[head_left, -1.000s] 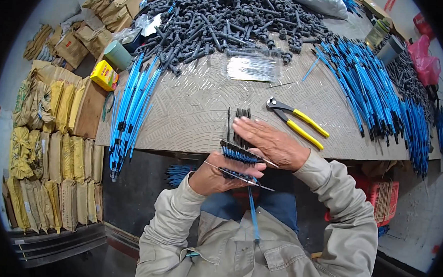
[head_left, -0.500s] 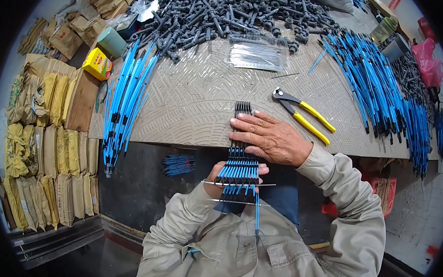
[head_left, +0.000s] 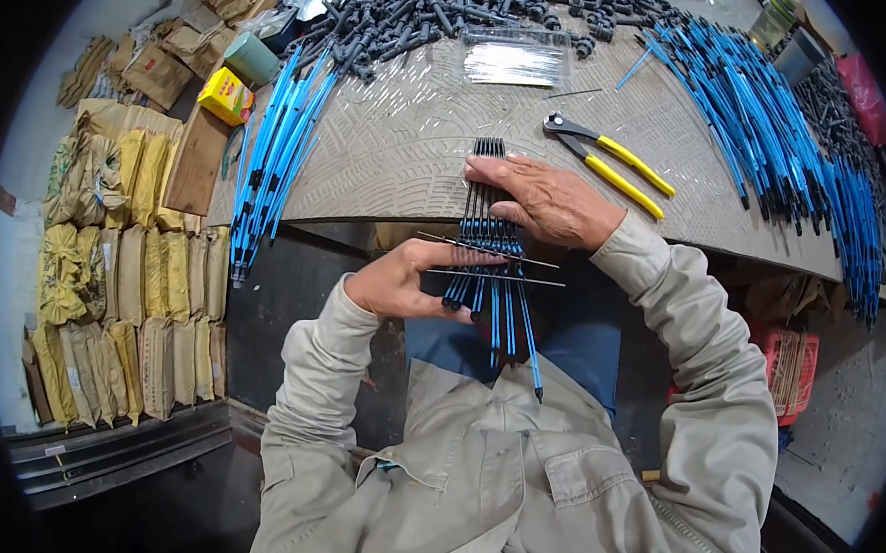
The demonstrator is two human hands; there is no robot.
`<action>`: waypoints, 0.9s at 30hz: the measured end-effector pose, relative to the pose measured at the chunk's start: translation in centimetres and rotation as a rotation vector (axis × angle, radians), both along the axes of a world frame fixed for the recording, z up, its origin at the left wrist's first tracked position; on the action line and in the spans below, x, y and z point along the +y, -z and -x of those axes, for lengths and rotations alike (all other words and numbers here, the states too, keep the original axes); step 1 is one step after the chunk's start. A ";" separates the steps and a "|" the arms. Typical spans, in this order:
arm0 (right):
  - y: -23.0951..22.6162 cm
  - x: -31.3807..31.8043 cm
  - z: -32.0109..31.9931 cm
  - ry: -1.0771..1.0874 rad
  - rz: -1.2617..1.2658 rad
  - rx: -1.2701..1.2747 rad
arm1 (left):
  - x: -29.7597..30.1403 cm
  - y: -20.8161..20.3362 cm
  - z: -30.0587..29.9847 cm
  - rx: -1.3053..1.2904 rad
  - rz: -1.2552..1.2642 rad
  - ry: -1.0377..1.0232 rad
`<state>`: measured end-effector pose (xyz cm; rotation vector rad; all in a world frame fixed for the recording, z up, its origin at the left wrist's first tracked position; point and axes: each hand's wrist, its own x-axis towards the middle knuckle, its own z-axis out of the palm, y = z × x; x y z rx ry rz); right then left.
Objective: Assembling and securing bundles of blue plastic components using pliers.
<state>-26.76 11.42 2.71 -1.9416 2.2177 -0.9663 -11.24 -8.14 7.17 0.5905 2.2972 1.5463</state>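
A fan of thin blue rods with black ends (head_left: 485, 204) lies between my hands at the table's front edge, side by side, drawn close at the far end. My right hand (head_left: 555, 200) is closed around their black far part, thumb on the near side. My left hand (head_left: 395, 279) grips the lower part, index finger across the top and thumb below. Two thin metal rods (head_left: 548, 282) cross the fan, one above the other, at a slight angle to each other. Several blue rods (head_left: 528, 333) stick out unevenly toward my lap, one farthest. The left palm side is hidden.
Yellow-handled pliers (head_left: 609, 165) lie right of my right hand. Beyond is a clear tray of thin white strips (head_left: 514, 65) and a heap of grey plastic fittings (head_left: 416, 20). Blue rod bundles lie left (head_left: 279, 148) and right (head_left: 752, 112). A yellow box (head_left: 226, 97) stands far left.
My left hand has come up from beneath the fan, its index finger now over it. My right hand has gone from lying flat to gripping. More blue rods stick out below; the view has shifted.
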 end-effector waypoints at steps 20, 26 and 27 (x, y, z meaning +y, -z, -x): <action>-2.0 -0.1 -0.2 0.122 0.002 -0.336 | -2.5 1.1 3.1 0.626 0.622 0.019; -4.0 -0.6 0.6 0.102 -0.058 -0.510 | -1.8 2.3 6.0 0.784 0.878 0.240; -4.3 -0.7 1.1 0.088 -0.087 -0.595 | -1.7 2.6 6.3 0.816 0.924 0.247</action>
